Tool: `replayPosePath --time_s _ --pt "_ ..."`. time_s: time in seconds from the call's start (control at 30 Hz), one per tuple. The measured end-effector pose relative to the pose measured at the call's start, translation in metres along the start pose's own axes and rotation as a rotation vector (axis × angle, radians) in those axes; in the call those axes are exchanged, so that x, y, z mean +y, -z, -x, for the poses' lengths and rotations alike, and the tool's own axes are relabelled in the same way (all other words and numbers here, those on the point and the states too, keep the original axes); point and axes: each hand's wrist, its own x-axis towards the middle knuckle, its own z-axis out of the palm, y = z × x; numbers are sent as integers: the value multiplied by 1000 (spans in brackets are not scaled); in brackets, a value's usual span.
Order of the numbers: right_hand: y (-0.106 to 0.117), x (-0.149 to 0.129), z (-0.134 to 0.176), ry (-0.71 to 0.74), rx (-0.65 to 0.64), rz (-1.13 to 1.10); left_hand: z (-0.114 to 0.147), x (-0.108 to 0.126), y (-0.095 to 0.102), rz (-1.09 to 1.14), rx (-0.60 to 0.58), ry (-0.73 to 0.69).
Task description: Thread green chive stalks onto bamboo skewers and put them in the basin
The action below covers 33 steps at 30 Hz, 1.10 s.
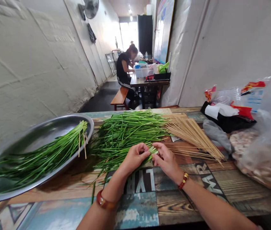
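Observation:
Both hands meet over the table at a small bunch of Chinese chives (153, 150). My left hand (136, 155) is closed around the bunch near its pale stem ends, with the green leaves trailing away to the left. At those stem ends, the fingers of my right hand (165, 157) are closed and pinch them. Just beyond lies a large heap of loose green chives (130, 127). Bamboo skewers (190, 134) lie fanned out right of the heap, some close to my right hand. Whether a skewer is between my fingers is hidden.
On the left stands an oval metal basin (54, 123) holding chives (54, 153) threaded on two skewers near their stem ends. Plastic bags (265, 153) with pale contents and a black package (228, 116) sit at the right. Farther back, a person (125, 68) sits at another table (141, 82).

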Motion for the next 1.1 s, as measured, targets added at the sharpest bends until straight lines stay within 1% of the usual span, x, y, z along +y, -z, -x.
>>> replayPosePath --time_s 0.13,0.33,0.5,0.57,0.67,0.73,0.77,0.83,0.97,1.03,1.1 --pt "-1 1 1 11 27 9 -1 -3 -3 11 4 -8" --pt "2 -2 -2 -74 -47 -115 -1 -5 -4 -20 -50 14" --pt "5 -5 -3 -100 -14 -68 0 -5 -3 -106 -90 11" --pt "7 -5 -3 -112 -31 -40 -1 -4 -1 -161 -45 -9" --pt "11 -4 -2 -142 -82 -12 -3 -5 5 -169 97 -13" --pt "14 -3 -2 -169 -126 0 -4 -7 8 -181 162 -20" --pt "15 -3 -1 -181 -148 5 -5 -9 9 -224 173 -38" --pt "17 -3 -1 -197 -178 13 -5 -12 10 -376 158 -99" --pt "18 -3 0 -198 -192 20 -4 -16 8 -678 47 -212" --pt "19 -4 1 -182 -206 21 -3 -18 7 -778 3 -236" --pt "20 -5 1 -161 -218 24 -3 -20 7 -852 -17 -251"
